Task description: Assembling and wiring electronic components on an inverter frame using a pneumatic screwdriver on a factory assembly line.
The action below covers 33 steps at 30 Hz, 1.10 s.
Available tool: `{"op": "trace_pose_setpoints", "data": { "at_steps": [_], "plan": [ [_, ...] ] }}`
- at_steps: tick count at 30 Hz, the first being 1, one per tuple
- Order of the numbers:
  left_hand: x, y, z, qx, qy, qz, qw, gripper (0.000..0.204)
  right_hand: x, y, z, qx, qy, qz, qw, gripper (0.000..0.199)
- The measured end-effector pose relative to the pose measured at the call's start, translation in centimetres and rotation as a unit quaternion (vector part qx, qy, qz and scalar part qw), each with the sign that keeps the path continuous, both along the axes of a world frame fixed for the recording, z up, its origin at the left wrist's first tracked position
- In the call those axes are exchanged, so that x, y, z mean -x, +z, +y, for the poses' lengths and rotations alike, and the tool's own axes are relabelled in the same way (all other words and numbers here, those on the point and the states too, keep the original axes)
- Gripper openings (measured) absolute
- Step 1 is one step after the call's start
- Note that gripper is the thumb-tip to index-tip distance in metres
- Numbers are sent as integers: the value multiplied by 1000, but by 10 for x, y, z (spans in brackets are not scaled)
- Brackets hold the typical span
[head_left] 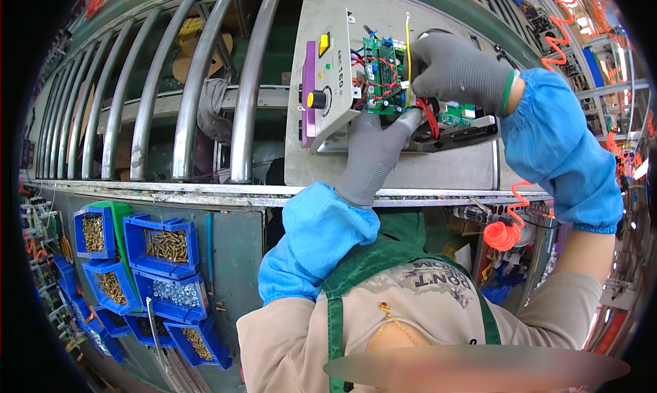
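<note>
An opened electrical unit lies on a metal plate (438, 172), its grey front panel (339, 75) with a purple strip, yellow switch and black-and-yellow knob facing left. Behind that panel stands a green circuit board (383, 71) with red wires and an upright yellow wire. My left hand (376, 147), grey-gloved, grips the board's lower end, thumb beside a bundle of red wires (429, 118); its fingertips are partly hidden. On the board's right side, my right hand (458, 71), also gloved, has its fingers curled closed. What they pinch is hidden.
A roller conveyor (188, 85) runs left of the plate. Blue bins of brass-coloured screws (164, 245) and silver hardware (176, 292) sit at lower left. A coiled orange air hose (503, 236) hangs at right, below a smaller green board (457, 114) inside the unit.
</note>
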<state>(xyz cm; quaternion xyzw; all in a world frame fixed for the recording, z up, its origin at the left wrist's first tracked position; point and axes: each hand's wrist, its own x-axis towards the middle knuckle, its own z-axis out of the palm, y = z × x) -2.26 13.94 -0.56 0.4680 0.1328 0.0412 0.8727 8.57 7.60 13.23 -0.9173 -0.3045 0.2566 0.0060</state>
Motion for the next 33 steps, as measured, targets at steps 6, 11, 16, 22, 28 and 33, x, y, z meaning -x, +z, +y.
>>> {"op": "trace_pose_setpoints", "data": {
  "at_steps": [6, 11, 16, 22, 28, 33],
  "plan": [
    [-4, -1, 4, 67, -70, 57, 994, 32, 10, -15, -19, -102, 54, -105, 988, 26],
    [11, -2, 2, -90, -56, -9, 994, 43, 11, -21, -20, -124, 34, -150, 980, 34],
    [17, 9, 5, -249, -51, -28, 967, 46, 11, -7, -2, -18, 61, -151, 987, 41],
    [28, -6, -9, -316, -26, -85, 945, 43, 4, -7, 1, -14, 11, -97, 995, 38],
    [11, 7, -17, -442, 88, -153, 879, 29, 3, -11, -2, -35, 14, -111, 993, 36],
    [5, 2, -19, -388, 130, -163, 898, 23, 2, -11, -2, -23, 10, -88, 996, 37]
  ]
}}
